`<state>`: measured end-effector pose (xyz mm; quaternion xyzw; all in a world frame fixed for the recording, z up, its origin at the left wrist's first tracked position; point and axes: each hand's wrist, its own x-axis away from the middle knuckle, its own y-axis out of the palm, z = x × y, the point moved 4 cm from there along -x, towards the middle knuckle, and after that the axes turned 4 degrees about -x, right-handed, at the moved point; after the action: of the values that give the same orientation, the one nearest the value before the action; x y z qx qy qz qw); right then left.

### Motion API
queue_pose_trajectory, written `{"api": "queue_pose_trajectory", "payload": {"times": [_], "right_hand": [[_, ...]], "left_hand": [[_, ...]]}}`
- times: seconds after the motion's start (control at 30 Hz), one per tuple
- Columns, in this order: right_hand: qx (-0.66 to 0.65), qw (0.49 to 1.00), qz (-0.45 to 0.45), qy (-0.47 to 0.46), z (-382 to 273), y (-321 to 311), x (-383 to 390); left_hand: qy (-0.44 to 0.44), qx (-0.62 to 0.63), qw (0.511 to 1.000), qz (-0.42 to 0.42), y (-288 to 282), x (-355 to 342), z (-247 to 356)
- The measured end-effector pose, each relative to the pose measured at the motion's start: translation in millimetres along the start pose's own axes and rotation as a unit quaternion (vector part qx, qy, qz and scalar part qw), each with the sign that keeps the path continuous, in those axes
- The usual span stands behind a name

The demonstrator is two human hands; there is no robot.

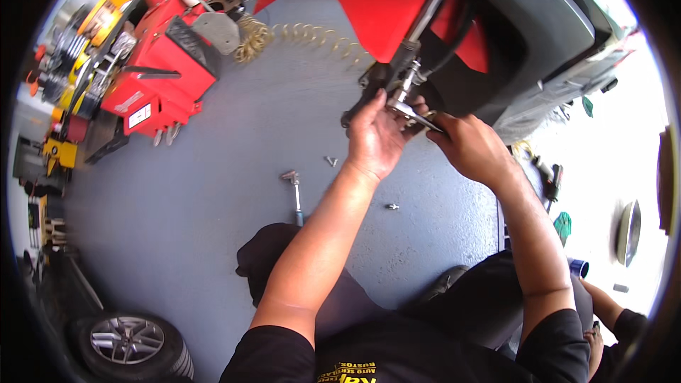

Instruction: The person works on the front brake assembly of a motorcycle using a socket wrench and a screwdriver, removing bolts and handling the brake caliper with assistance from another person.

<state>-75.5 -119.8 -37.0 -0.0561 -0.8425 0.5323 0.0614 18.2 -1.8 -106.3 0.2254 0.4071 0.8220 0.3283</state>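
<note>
Beneath a vehicle with red and dark grey panels, my right hand [472, 149] is closed round the handle of a ratchet wrench [403, 108]. My left hand [376, 135], palm up, cups the ratchet's head with thumb and fingers on either side of it. A shiny socket and extension [408, 79] rise from the head toward a dark bracket at the lower end of a metal rod [429, 10]. Where the socket seats is too small to tell. Black parts [365, 89] hang just beyond my left thumb.
Another ratchet [296, 195], small bolts [331, 161] and a small metal fitting [392, 206] lie on the grey floor. A red machine [156, 92] with a coiled hose [312, 32] stands at the far left. A wheel [128, 340] is near left; another person's hand [594, 344] shows near right.
</note>
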Motion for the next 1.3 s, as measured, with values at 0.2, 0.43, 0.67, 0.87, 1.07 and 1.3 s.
{"api": "queue_pose_trajectory", "payload": {"times": [0.2,0.43,0.67,0.87,1.07,1.3], "right_hand": [[0.011,0.998,-0.051,-0.021,-6,1,48],[-0.025,0.999,-0.026,-0.034,-2,18,38],[-0.074,0.993,-0.009,-0.088,25,7,24],[-0.393,0.914,-0.046,-0.096,47,55,10],[-0.317,0.947,-0.039,-0.013,50,36,30],[-0.138,0.975,0.072,-0.16,24,18,26]], "left_hand": [[-0.003,-0.079,0.994,0.071,3,22,-26],[0.0,-0.109,0.985,0.137,1,15,-20],[0.019,-0.099,0.986,0.131,23,-4,-26],[0.103,-0.152,0.972,0.148,29,-7,-15],[0.062,-0.053,0.987,0.142,36,-7,-41],[0.014,0.165,0.983,0.081,22,-16,-54]]}}
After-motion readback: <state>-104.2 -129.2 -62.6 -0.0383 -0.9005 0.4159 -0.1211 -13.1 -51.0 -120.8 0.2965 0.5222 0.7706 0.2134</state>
